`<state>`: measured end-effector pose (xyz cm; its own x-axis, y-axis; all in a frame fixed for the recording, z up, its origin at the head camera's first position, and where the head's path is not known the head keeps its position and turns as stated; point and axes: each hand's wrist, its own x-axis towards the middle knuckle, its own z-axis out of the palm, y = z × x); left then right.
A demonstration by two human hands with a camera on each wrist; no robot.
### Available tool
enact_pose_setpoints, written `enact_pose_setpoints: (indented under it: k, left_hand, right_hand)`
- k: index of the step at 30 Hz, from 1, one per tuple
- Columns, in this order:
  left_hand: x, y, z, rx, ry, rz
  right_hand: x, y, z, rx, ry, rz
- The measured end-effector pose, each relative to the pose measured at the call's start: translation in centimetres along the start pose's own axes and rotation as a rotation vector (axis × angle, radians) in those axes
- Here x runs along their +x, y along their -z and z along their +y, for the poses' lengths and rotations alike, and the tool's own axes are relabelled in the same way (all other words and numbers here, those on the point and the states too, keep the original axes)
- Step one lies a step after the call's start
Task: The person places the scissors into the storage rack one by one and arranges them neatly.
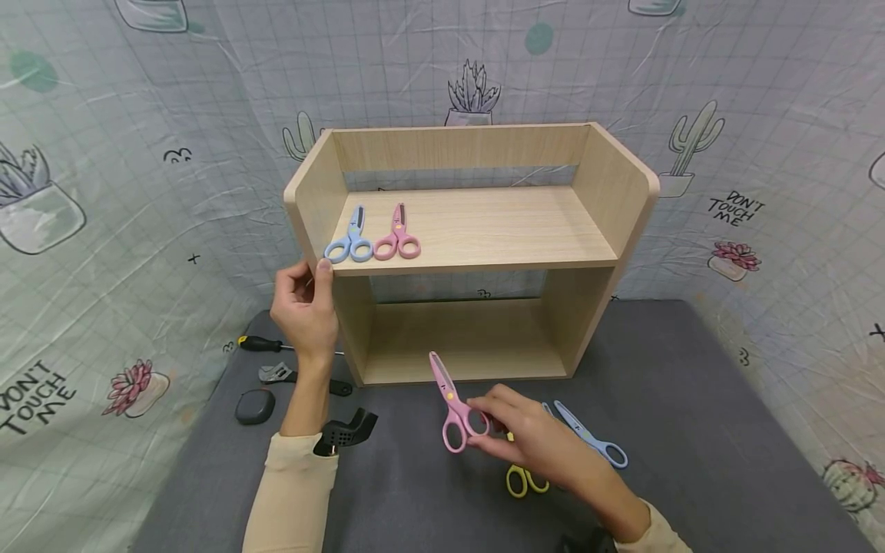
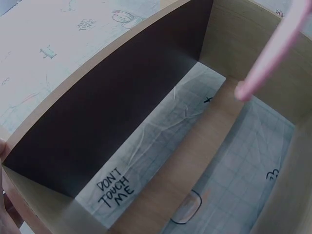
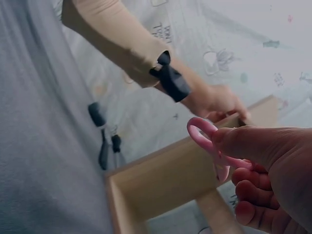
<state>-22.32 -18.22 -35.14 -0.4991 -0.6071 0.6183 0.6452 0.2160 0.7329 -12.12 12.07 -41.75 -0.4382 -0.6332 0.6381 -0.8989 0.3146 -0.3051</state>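
Note:
My right hand (image 1: pixel 528 430) pinches a pair of pink scissors (image 1: pixel 452 405) by one handle loop. Their blades point up and away, in front of the shelf's lower opening. At the shelf's left side, my left hand (image 1: pixel 304 307) grips the edge of the wooden shelf (image 1: pixel 477 265), thumb on the front by the upper board. On that upper board lie blue scissors (image 1: pixel 353 236) and a second pink pair (image 1: pixel 397 236), side by side at the left. Yellow scissors (image 1: pixel 518 480) and another blue pair (image 1: pixel 591 436) lie on the table, partly hidden by my right hand.
Left of the shelf, a screwdriver (image 1: pixel 261 344), an adjustable wrench (image 1: pixel 278 374) and a dark rounded object (image 1: pixel 254 407) lie on the grey table (image 1: pixel 408 491). A patterned cloth (image 1: pixel 415 46) hangs behind and at both sides.

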Motion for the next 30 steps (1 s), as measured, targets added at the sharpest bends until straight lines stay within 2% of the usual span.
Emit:
enact_pose_setpoints:
  k: [16, 24, 30]
  left_hand:
    - [0.0, 0.0, -0.1, 0.001, 0.004, -0.006]
    - [-0.1, 0.1, -0.1, 0.005, 0.003, -0.015]
    - [-0.1, 0.1, 0.0, 0.001, -0.005, -0.009]
  right_hand:
    - [2.4, 2.6, -0.6, -0.084, 0.046, 0.057]
    - [3.8, 3.8, -0.4, -0.090, 0.085, 0.100]
    - [5.0, 4.8, -0.2, -0.100, 0.083, 0.123]
